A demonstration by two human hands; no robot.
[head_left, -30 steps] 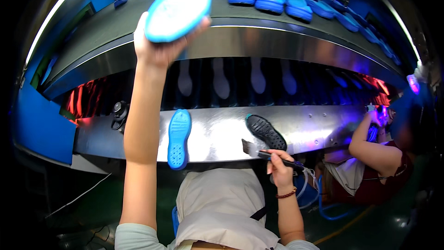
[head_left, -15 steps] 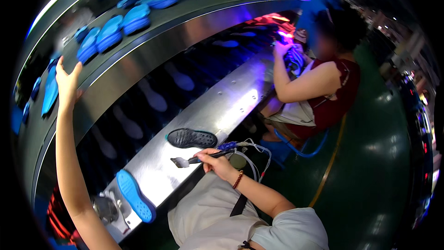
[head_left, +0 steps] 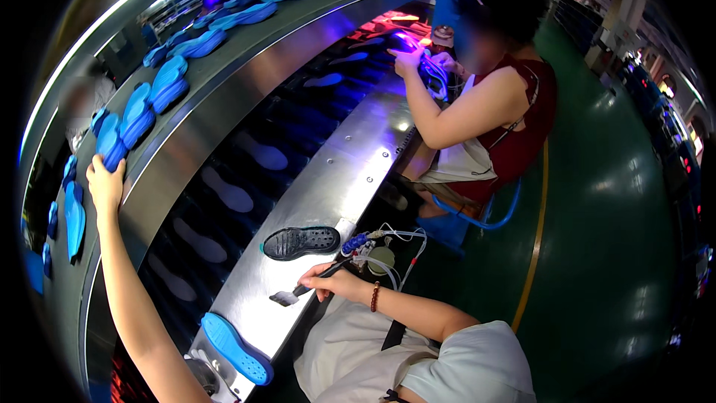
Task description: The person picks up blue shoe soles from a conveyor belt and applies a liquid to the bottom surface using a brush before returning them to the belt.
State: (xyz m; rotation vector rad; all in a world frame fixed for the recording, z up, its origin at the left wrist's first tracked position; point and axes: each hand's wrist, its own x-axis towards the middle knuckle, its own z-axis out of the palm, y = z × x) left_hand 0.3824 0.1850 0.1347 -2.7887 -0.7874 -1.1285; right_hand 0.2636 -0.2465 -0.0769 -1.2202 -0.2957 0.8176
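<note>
Right hand (head_left: pixel 328 282) grips a brush (head_left: pixel 321 275); left hand (head_left: pixel 106 183) reaches a conveyor sole (head_left: pixel 110 142)

The right hand has its fingers closed around the brush handle above the near edge of the metal bench (head_left: pixel 328 179). The brush slants, its bristles pointing to the lower left of the view and its handle running to the upper right. The left hand is at the near end of the conveyor sole, thumb and forefinger spread; whether they pinch it cannot be told. This blue sole lies on the dark belt (head_left: pixel 190 78), its long axis running up the view, away from the hand. On the bench, a black sole (head_left: pixel 300 243) lies nearly level across the view, its holed end to the right. Nearer the lower edge, a bench sole (head_left: pixel 237 348), blue, runs from upper left to lower right, its holed end lower right.
</note>
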